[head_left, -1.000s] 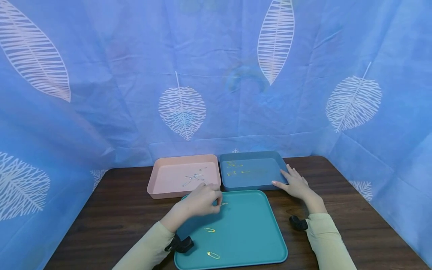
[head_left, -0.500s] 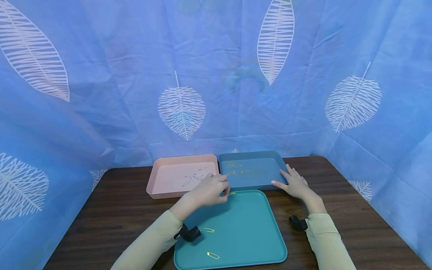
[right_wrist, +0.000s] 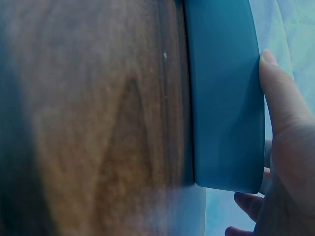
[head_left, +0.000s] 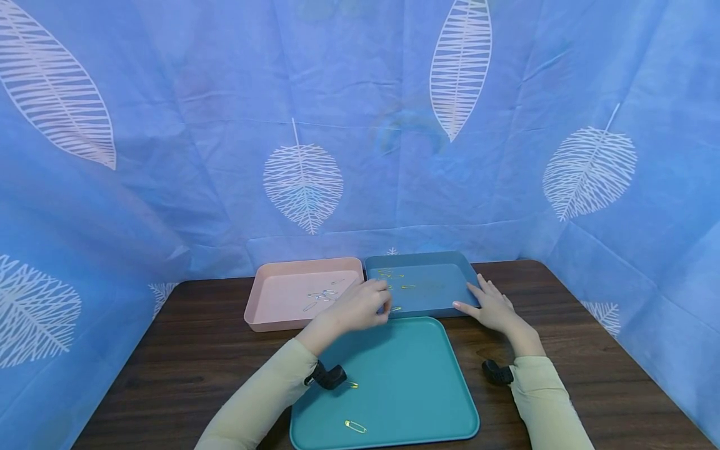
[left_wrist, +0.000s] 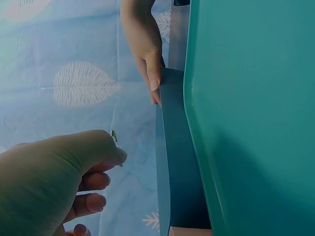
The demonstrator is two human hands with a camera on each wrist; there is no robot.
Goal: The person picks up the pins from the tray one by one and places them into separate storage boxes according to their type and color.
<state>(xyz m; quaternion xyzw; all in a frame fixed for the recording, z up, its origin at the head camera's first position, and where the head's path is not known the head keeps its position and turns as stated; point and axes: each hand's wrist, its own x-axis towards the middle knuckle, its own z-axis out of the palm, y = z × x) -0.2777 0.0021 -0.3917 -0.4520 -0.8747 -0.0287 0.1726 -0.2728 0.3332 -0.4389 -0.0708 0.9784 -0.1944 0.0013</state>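
Observation:
My left hand (head_left: 358, 307) pinches a yellow safety pin (left_wrist: 114, 136) between thumb and fingertip, over the near edge of the blue tray (head_left: 439, 312). Most of that pin is covered by the fingers. Several yellow safety pins (head_left: 408, 286) lie in the blue tray. My right hand (head_left: 496, 307) rests at the tray's near right corner, its thumb on the rim and its fingers along the right side. On the teal tray (head_left: 416, 381) lie two more yellow pins; one safety pin (head_left: 355, 426) is toward the front, the other partly behind the left wrist's camera.
A pink tray (head_left: 267, 309) with several silver safety pins (head_left: 322, 295) stands at the back left, against the blue tray. All trays sit on a dark wooden table (head_left: 169, 362). A blue leaf-print curtain (head_left: 371, 175) hangs right behind them.
My left hand has carried the yellow safety pin from the back of the teal tray, up and to the right, to the blue tray's near edge. The right hand has stayed put.

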